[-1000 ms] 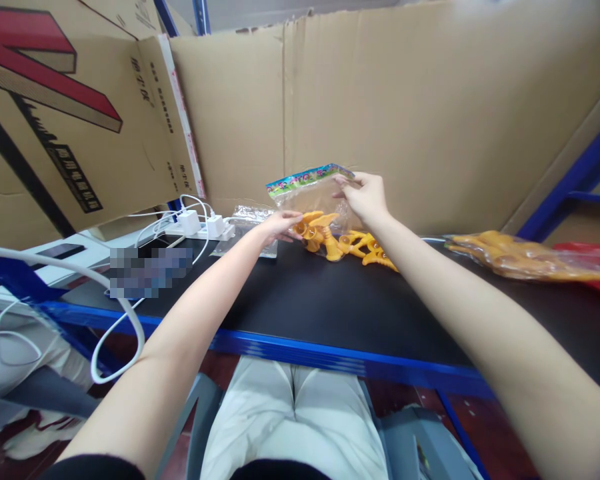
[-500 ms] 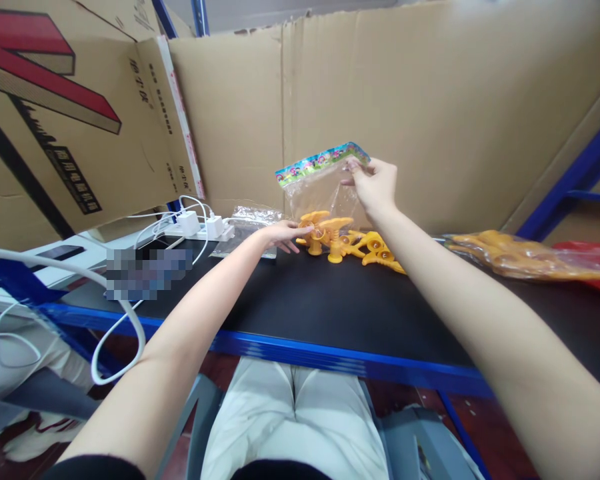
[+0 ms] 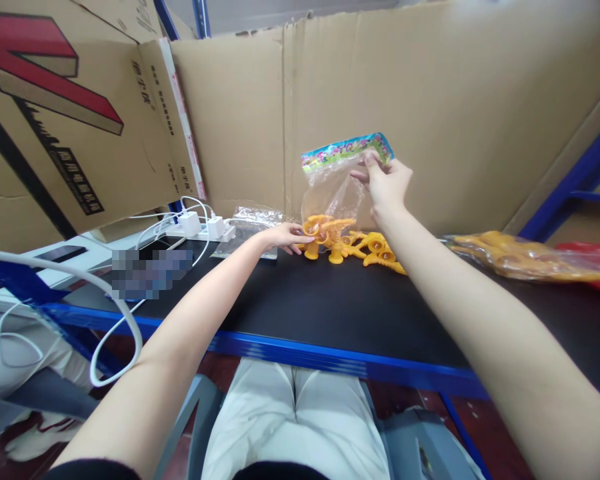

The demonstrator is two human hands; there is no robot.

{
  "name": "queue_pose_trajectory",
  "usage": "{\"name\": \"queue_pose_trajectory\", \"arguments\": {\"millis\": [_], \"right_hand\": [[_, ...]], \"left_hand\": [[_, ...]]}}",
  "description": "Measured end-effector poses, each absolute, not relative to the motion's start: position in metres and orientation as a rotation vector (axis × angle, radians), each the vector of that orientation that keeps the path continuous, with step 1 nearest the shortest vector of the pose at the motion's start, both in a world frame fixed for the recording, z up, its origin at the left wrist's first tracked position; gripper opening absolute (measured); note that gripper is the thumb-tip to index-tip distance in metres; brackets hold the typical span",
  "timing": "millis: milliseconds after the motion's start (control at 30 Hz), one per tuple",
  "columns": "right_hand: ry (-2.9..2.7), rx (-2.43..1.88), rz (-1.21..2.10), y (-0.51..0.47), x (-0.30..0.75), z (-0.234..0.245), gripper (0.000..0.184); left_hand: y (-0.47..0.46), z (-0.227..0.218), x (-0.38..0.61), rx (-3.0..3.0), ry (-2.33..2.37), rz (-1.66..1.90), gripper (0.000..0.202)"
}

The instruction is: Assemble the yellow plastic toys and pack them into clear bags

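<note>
My right hand pinches the top corner of a clear plastic bag, which has a colourful printed header. The bag hangs tilted, its lower end at a cluster of orange plastic toys with round cup-like parts. Whether the nearest toys lie inside the bag or against it, I cannot tell. My left hand is closed at the left end of the cluster, thumb and fingers on an orange plastic toy. More orange pieces lie beside my right forearm.
A flat clear bag lies behind my left hand. White chargers on a power strip and cables stand at left. A bagged orange bundle and red item lie right. Cardboard walls the back; a blue rail edges the black shelf.
My right hand and the bag have shifted right. The orange toy at my left hand has turned, showing its round cups more plainly.
</note>
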State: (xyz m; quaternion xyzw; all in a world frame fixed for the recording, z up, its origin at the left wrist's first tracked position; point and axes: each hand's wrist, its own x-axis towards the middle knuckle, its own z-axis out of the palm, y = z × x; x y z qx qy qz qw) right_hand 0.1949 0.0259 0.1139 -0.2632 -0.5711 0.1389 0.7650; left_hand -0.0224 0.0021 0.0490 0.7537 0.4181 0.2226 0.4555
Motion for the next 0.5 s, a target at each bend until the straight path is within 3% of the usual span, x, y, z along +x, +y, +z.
{"name": "queue_pose_trajectory", "arguments": {"millis": [500], "right_hand": [[-1.188, -0.576, 0.364, 0.013, 0.210, 0.144, 0.025]], "left_hand": [[0.025, 0.016, -0.016, 1.859, 0.904, 0.739, 0.036]]}}
